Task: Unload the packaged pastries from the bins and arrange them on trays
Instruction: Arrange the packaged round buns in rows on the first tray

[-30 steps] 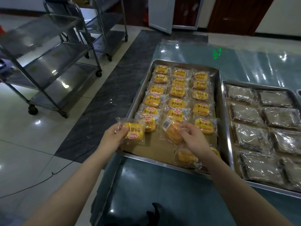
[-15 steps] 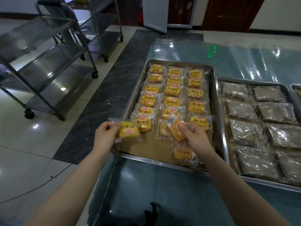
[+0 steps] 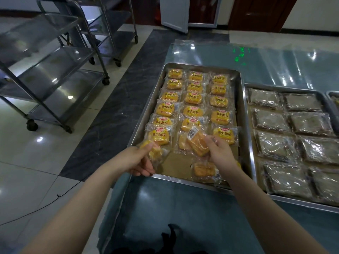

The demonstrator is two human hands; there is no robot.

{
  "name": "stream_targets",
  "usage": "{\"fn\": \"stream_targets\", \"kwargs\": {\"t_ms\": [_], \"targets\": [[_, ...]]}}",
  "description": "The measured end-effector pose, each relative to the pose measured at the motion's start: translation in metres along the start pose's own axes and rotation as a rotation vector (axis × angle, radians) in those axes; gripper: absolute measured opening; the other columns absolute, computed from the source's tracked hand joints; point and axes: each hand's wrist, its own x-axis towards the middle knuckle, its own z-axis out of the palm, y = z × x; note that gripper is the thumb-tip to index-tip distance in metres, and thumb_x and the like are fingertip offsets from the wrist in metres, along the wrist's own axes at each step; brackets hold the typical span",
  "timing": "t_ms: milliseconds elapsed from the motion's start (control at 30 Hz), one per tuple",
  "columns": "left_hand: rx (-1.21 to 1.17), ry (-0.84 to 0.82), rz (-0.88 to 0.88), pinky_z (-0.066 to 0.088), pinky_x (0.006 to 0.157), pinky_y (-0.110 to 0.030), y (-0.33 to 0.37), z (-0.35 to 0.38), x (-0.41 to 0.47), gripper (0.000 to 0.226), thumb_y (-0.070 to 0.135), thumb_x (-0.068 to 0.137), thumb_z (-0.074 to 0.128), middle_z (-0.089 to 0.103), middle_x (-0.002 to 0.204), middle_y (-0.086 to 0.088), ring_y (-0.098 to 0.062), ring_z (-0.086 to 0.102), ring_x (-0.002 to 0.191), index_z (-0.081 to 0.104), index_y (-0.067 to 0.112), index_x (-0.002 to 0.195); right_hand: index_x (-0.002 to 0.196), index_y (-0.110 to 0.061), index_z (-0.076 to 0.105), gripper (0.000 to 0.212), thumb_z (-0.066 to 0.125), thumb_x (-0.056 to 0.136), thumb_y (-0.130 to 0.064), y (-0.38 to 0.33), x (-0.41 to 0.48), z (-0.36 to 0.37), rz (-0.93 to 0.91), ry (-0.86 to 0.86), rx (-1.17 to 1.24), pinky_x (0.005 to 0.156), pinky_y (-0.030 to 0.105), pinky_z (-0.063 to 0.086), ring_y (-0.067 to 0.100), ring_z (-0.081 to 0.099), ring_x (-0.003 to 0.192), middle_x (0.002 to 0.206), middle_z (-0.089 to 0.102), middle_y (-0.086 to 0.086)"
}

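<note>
Gripping pastries, left hand [image 3: 135, 160] and right hand [image 3: 219, 153] overhang tray [image 3: 146, 114] edge.

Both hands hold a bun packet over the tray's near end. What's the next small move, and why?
Probably lower the bun packet in the left hand onto the bare liner of the tray, just in front of the left column's last packet: that spot is free and the hand hangs right beside it.

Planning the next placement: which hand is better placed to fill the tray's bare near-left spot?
Left. The left hand holds a yellow packet right beside that bare paper; the right hand grips a barcode-up packet over the middle column.
</note>
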Motion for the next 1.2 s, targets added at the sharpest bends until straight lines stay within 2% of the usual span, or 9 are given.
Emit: {"fn": "stream_targets", "kwargs": {"t_ms": [167, 267, 400, 567, 667, 733, 867, 967, 1200], "targets": [[0.281, 0.26, 0.429, 0.049, 0.085, -0.032, -0.001, 0.006, 0.011, 0.016, 0.028, 0.092, 0.054, 0.067, 0.101, 0.008, -0.01, 0.062, 0.095, 0.069, 0.025, 0.089, 0.106, -0.015, 0.063, 0.032, 0.054, 0.09, -0.041, -0.002, -0.003, -0.003, 0.017, -0.01, 0.185, 0.089, 0.057, 0.05, 0.037, 0.066, 0.097, 0.099, 0.071, 0.014], [0.597, 0.199, 0.507, 0.029, 0.107, -0.029, -0.008, 0.01, 0.028, 0.024, 0.018, 0.092, 0.054, 0.044, 0.14, 0.004, -0.012, 0.037, 0.129, 0.063, 0.025, 0.113, 0.117, -0.012, 0.055, 0.049, 0.068, 0.076, -0.036, -0.003, -0.004, -0.003, 0.012, -0.05, 0.213, 0.086, 0.054, 0.053, 0.03, 0.069, 0.096, 0.109, 0.069, 0.011], [0.765, 0.051, 0.433, 0.017, 0.115, -0.04, -0.028, 0.018, 0.041, 0.033, 0.032, 0.094, 0.051, 0.025, 0.153, 0.003, -0.016, 0.018, 0.141, 0.055, 0.026, 0.126, 0.115, -0.017, 0.055, 0.06, 0.078, 0.063, -0.034, -0.001, -0.005, -0.005, -0.006, -0.007, 0.112, 0.081, 0.043, 0.057, 0.024, 0.067, 0.097, 0.107, 0.067, 0.006], [0.629, 0.226, 0.5, 0.025, 0.111, -0.033, -0.033, 0.024, 0.038, 0.025, 0.029, 0.091, 0.055, 0.034, 0.148, 0.006, -0.014, 0.03, 0.136, 0.061, 0.025, 0.115, 0.102, -0.021, 0.061, 0.026, 0.074, 0.08, -0.024, 0.001, -0.008, -0.006, -0.084, 0.156, -0.03, 0.055, 0.019, 0.049, 0.004, 0.06, 0.063, 0.077, 0.063, -0.007], [0.411, 0.398, 0.528, 0.036, 0.095, -0.019, -0.013, 0.033, 0.034, 0.041, 0.026, 0.09, 0.057, 0.044, 0.139, 0.01, -0.001, 0.045, 0.12, 0.049, 0.03, 0.13, 0.103, -0.031, 0.058, 0.026, 0.073, 0.082, -0.026, -0.008, -0.014, 0.002, -0.154, 0.194, -0.103, 0.059, 0.021, 0.051, 0.004, 0.061, 0.075, 0.089, 0.063, -0.01], [0.286, 0.311, 0.568, 0.036, 0.088, -0.011, 0.005, 0.044, 0.028, 0.05, 0.028, 0.09, 0.057, 0.045, 0.137, 0.014, 0.011, 0.044, 0.11, 0.04, 0.037, 0.136, 0.113, -0.029, 0.056, 0.037, 0.073, 0.081, -0.024, -0.015, -0.019, 0.01, -0.19, 0.13, -0.119, 0.068, 0.025, 0.056, 0.006, 0.065, 0.085, 0.101, 0.064, -0.011], [0.093, 0.108, 0.657, 0.039, 0.098, -0.022, 0.025, 0.07, 0.022, 0.055, 0.038, 0.087, 0.059, 0.044, 0.139, 0.018, 0.002, 0.042, 0.123, 0.036, 0.043, 0.137, 0.118, -0.029, 0.054, 0.037, 0.065, 0.084, -0.036, -0.02, -0.031, 0.025, -0.261, -0.115, -0.072, 0.077, 0.03, 0.056, 0.014, 0.066, 0.095, 0.112, 0.063, -0.008], [-0.248, 0.29, 0.54, 0.047, 0.094, -0.029, 0.023, 0.078, 0.023, 0.039, 0.032, 0.084, 0.065, 0.058, 0.119, 0.013, -0.004, 0.054, 0.112, 0.049, 0.036, 0.119, 0.116, -0.022, 0.062, 0.045, 0.035, 0.091, -0.048, -0.018, -0.039, 0.025, -0.27, -0.173, -0.006, 0.08, 0.029, 0.054, 0.014, 0.066, 0.093, 0.107, 0.068, -0.001], [-0.323, 0.274, 0.393, 0.054, 0.082, -0.044, 0.009, 0.079, 0.022, 0.048, 0.046, 0.078, 0.067, 0.067, 0.103, -0.006, -0.022, 0.065, 0.095, 0.057, 0.02, 0.117, 0.12, -0.012, 0.063, 0.04, 0.029, 0.103, -0.026, -0.001, -0.048, 0.011, -0.241, -0.305, -0.078, 0.092, 0.024, 0.05, 0.009, 0.064, 0.105, 0.112, 0.069, -0.002]]}}
